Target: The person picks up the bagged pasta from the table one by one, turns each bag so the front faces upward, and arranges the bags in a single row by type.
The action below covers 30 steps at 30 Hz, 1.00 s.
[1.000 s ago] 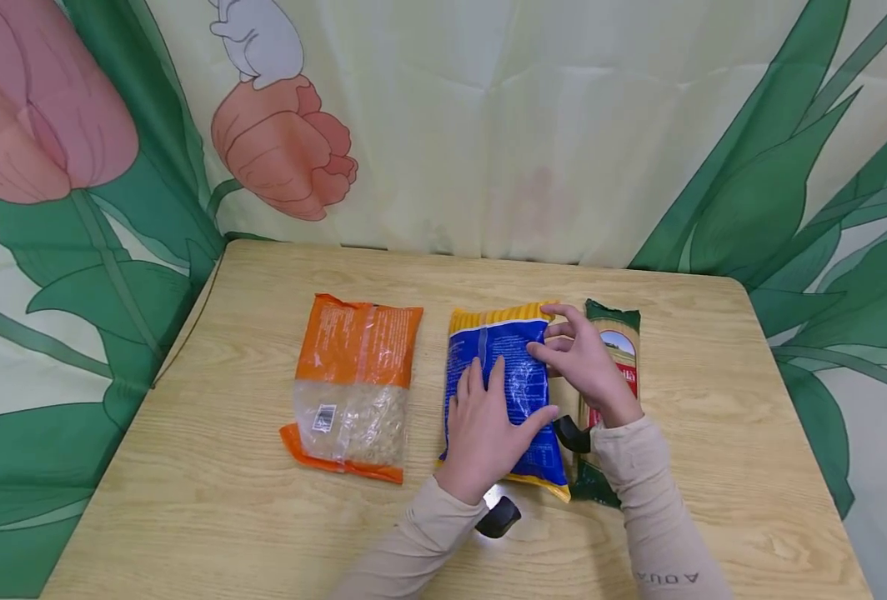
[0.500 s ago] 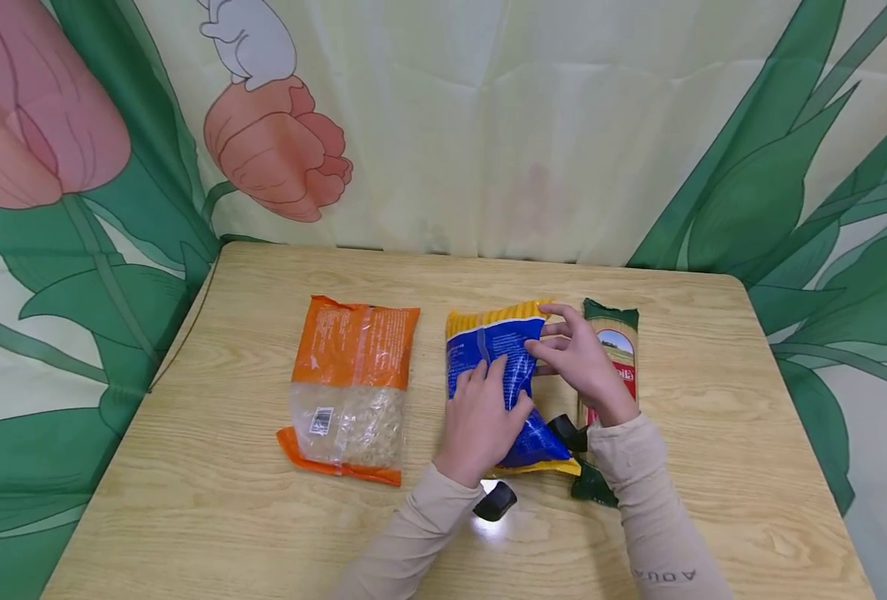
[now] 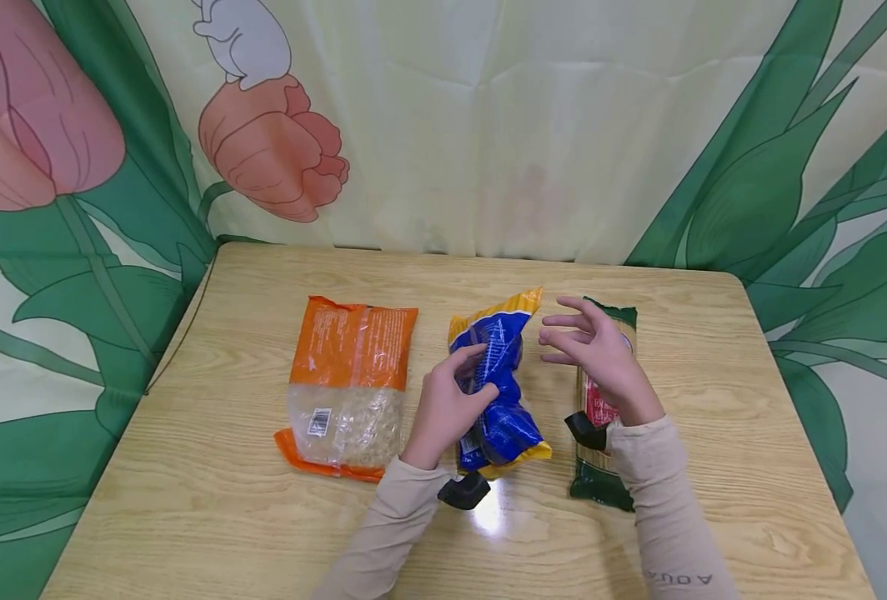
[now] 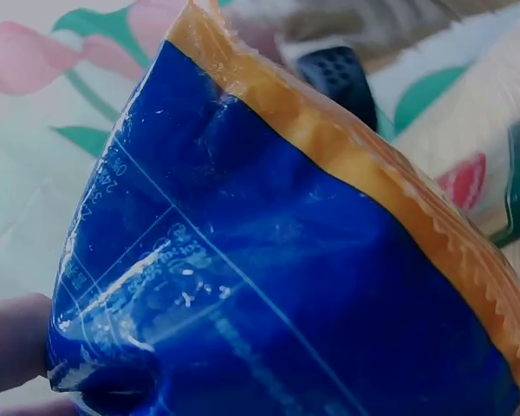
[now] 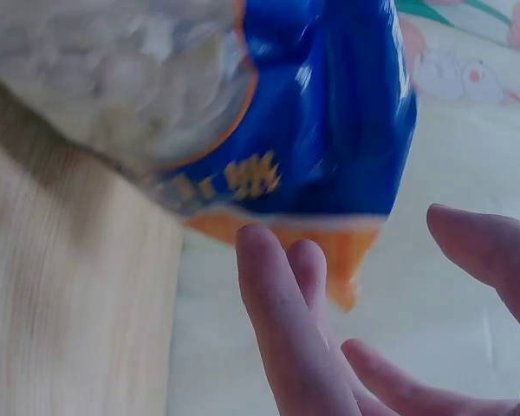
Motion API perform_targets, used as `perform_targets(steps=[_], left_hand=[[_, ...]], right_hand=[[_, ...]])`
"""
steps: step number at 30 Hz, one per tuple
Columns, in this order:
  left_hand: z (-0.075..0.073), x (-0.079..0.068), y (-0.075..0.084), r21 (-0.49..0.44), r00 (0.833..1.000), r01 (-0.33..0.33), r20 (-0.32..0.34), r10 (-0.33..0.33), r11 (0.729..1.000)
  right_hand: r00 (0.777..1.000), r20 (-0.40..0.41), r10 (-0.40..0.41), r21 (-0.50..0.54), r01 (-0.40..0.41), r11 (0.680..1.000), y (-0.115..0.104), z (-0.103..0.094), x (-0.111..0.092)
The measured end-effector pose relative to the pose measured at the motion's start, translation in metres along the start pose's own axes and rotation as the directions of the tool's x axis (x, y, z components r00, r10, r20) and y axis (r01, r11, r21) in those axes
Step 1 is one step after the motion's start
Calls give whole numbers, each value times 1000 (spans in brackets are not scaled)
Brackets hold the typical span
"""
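Observation:
In the head view a blue plastic food bag with yellow ends [image 3: 509,417] stands tilted on one side, its face turned partly away. My left hand [image 3: 443,412] pinches it between thumb and fingers; a fingertip shows at the bag's edge in the left wrist view. White printed tables cover the back of the bag [image 4: 269,225]. On its other face, the right wrist view shows a clear window with pale contents and an orange outline [image 5: 121,78]. My right hand [image 3: 601,354] hangs to the right of the bag with fingers spread, holding nothing, over the green-ended pasta packet [image 3: 601,487].
An orange and clear bag of pale contents [image 3: 353,383] lies to the left on the wooden table [image 3: 211,500]. A flower-printed curtain [image 3: 488,150] hangs behind the table's far edge. Black camera mounts sit on both wrists.
The blue bag has turned from lying flat onto its side, narrowing in view. My left hand has gone from lying on top to pinching it. My right hand has let go and moved right.

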<state>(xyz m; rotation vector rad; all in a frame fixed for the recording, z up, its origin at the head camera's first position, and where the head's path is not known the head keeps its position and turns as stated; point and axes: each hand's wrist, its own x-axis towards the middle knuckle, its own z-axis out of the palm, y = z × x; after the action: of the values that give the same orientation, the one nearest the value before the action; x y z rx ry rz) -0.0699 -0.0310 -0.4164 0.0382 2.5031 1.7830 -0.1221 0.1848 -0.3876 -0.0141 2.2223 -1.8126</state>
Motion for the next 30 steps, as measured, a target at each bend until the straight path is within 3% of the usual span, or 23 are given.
perform_targets(steps=[6,11,18,25,30], left_hand=[[-3,-1,-6,-206,998,59,12,-58,977],[-6,-2,-7,-369,996,89,42,-79,925],[-14,-3,1,-596,982,190,113,-153,780],[-15,-4,2,-676,992,123,108,-68,727],[-14,-6,-3,-746,991,121,125,-41,654]], right_hand=[[1000,-10,8,11,-8,1000,7,-6,-1],[1000,-20,14,-20,-15,1000,8,-9,-2],[1000,-12,16,-97,-17,995,14,-12,-3],[992,65,109,-68,-104,992,22,-9,-4],[975,194,110,70,-125,990,30,-6,-3]])
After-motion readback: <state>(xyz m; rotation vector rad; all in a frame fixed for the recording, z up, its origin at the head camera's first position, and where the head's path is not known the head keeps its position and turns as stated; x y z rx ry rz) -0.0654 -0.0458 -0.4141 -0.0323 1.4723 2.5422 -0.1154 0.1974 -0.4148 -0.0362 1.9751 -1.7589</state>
